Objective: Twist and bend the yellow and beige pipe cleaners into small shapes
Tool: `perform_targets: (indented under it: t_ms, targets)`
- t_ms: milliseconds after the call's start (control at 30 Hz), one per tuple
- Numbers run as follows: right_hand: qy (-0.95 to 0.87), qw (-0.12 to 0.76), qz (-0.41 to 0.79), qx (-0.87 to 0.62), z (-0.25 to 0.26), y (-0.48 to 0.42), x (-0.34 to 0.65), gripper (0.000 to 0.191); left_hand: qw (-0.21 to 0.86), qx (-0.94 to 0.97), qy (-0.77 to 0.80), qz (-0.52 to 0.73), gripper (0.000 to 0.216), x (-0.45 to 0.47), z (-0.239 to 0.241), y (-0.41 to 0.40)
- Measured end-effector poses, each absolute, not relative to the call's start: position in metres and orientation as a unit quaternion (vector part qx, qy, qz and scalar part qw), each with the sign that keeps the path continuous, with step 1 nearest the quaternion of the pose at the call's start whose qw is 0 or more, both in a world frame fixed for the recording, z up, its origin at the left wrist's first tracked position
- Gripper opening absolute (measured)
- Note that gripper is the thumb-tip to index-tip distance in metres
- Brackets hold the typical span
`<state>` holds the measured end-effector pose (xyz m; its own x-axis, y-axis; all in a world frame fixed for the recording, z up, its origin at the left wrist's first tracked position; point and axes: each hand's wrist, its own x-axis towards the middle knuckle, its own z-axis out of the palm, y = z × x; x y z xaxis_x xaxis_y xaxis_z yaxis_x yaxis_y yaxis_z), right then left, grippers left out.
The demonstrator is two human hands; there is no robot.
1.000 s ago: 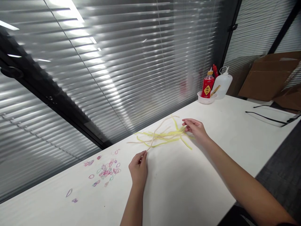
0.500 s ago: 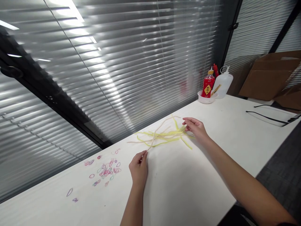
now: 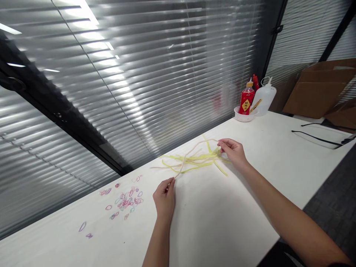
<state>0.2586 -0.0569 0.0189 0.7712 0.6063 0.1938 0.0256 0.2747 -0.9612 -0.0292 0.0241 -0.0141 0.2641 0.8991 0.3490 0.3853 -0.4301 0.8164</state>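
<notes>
A beige fuzzy strand, like a pipe cleaner (image 3: 184,158), arches above the table between my two hands. My left hand (image 3: 164,194) pinches its near end between thumb and fingers. At the far end, my right hand (image 3: 233,151) is closed on the strand's tip with thumb and forefinger. Below the raised strand lies a loose pile of yellow and beige strands (image 3: 194,162), some crossing one another. One short yellow strand (image 3: 220,169) points out of the pile toward me.
Scattered small coloured bands (image 3: 126,202) lie on the white table (image 3: 211,222) at the left. A red-labelled bottle (image 3: 246,100) stands in a clear dish (image 3: 242,118) beside a white squeeze bottle (image 3: 266,98). Black glasses (image 3: 319,137) rest at the right; cardboard boxes (image 3: 311,89) stand behind.
My right hand has closed on the free far end of the beige strand, which was just short of its fingertips before. My left hand stays almost still, holding the near end.
</notes>
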Motion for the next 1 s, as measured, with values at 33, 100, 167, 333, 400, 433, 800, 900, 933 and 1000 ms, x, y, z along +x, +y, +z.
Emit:
perform_targets:
  t_ms: [33, 100, 167, 333, 400, 433, 800, 900, 933, 1000]
  targets:
    - [-0.276, 0.756, 0.193, -0.561, 0.019, -0.057, 0.259, 0.029, 0.305, 0.734, 0.437, 0.421, 0.018, -0.029, -0.014, 0.024]
    - [-0.279, 0.772, 0.204, -0.534, 0.020, -0.059, 0.261, 0.034, 0.304, 0.734, 0.436, 0.423, 0.018, -0.029, -0.014, 0.024]
    - [-0.288, 0.775, 0.227, -0.514, 0.020, -0.061, 0.263, 0.040, 0.303, 0.734, 0.434, 0.425, 0.017, -0.029, -0.014, 0.023]
    - [-0.296, 0.745, 0.232, -0.551, 0.022, -0.062, 0.261, 0.039, 0.297, 0.741, 0.429, 0.422, 0.017, -0.030, -0.014, 0.024]
    - [-0.299, 0.743, 0.219, -0.557, 0.022, -0.060, 0.258, 0.037, 0.295, 0.743, 0.429, 0.421, 0.017, -0.030, -0.014, 0.024]
    - [-0.302, 0.744, 0.212, -0.558, 0.022, -0.059, 0.257, 0.036, 0.295, 0.744, 0.429, 0.419, 0.017, -0.030, -0.014, 0.024]
    - [-0.300, 0.735, 0.206, -0.573, 0.016, -0.057, 0.257, 0.023, 0.299, 0.741, 0.436, 0.415, 0.019, -0.028, -0.013, 0.022]
    - [-0.315, 0.726, 0.246, -0.560, 0.018, -0.057, 0.249, 0.021, 0.311, 0.731, 0.436, 0.422, 0.020, -0.027, -0.013, 0.021]
    - [-0.321, 0.721, 0.263, -0.555, 0.018, -0.056, 0.245, 0.021, 0.317, 0.728, 0.435, 0.425, 0.020, -0.027, -0.013, 0.021]
    - [-0.335, 0.710, 0.296, -0.544, 0.018, -0.055, 0.236, 0.019, 0.333, 0.719, 0.430, 0.432, 0.020, -0.027, -0.014, 0.021]
